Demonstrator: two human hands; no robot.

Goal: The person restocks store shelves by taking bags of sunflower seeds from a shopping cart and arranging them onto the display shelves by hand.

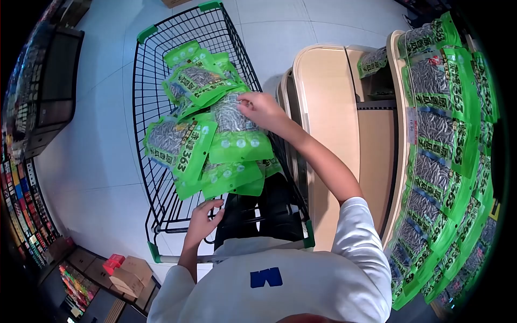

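Note:
Several green bags of sunflower seeds [180,142] lie piled in a black wire shopping cart [153,59] with green corners. My right hand [263,112] is over the seed bag [237,137] on the pile's right side, its fingers loosely bent and tips slightly apart. Whether the fingertips touch that bag is hard to make out. Below the pile, near the cart's handle, my left hand [204,219] is empty, thumb and fingers apart, close to the lower edge of another green bag [232,178].
To the right stands a beige shelf unit [328,102], with rows of the same green seed bags [439,134] hanging beside it. Dark shelving [56,81] with goods is on the left. Cardboard boxes [131,275] sit at lower left. Pale tiled floor [99,134] surrounds the cart.

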